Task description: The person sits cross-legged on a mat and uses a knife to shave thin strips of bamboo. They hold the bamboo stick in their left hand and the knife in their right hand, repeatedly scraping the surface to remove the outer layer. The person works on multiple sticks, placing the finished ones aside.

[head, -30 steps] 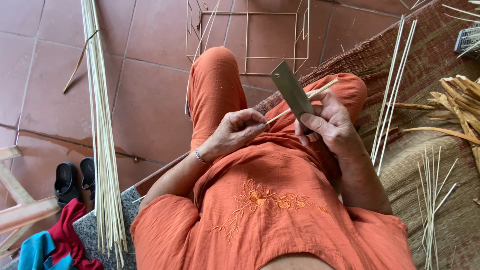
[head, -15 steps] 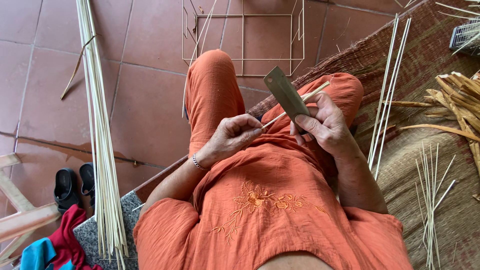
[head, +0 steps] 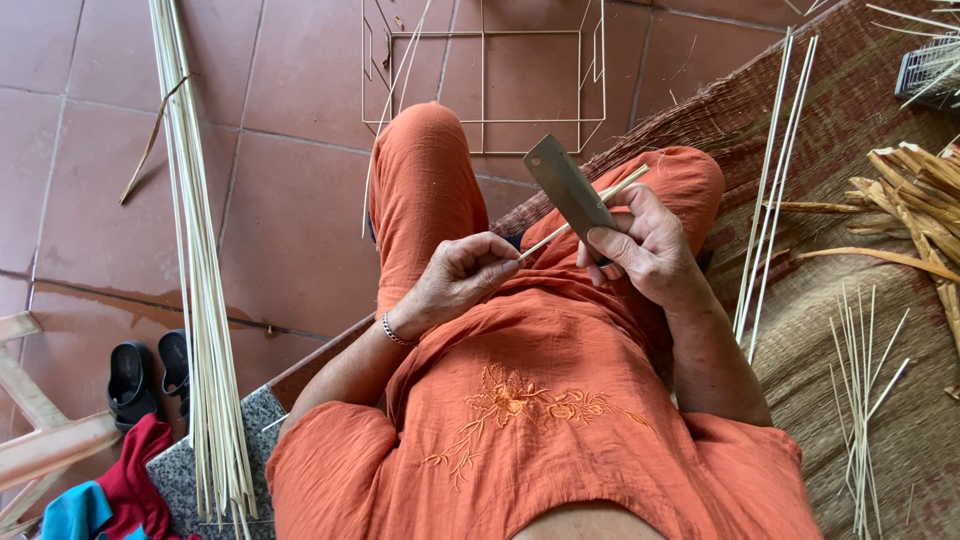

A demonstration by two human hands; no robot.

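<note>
**Pale bamboo sliver getting worked over an orange lap**

Bamboo, thin and pale, almost cream coloured: that's the stick (head: 585,215) sitting right in the middle of the head view. It's lying on a slant above the person's lap, lower end toward the left hand, upper end poking out past the blade near the right knee. It's looking straight and smooth, no thicker than a skewer.

The left hand (head: 460,280) is pinching the lower end of it. Thumb and forefinger are pressed together on the stick, the other fingers (head: 480,250) curling in loosely behind them. There's a thin bracelet (head: 393,331) sitting on that wrist.

The right hand (head: 645,250) is gripping a flat, dull grey blade (head: 568,188), rectangular, a cleaver sort of shape, tilting up and away to the left. The fingers are wrapped tight around its lower end and the thumb is lying along the flat face. The stick is crossing the blade just above that hand, touching it as far as I can tell; which side of the blade it's passing on I can't make out.

Around them: the person is sitting in orange clothes on a woven mat (head: 830,330), with a long bundle of bamboo strips (head: 195,280) lying on the tiled floor to the left, a thin stick frame (head: 485,80) just past the knees, and more loose slivers (head: 860,390) scattered on the mat to the right.
</note>
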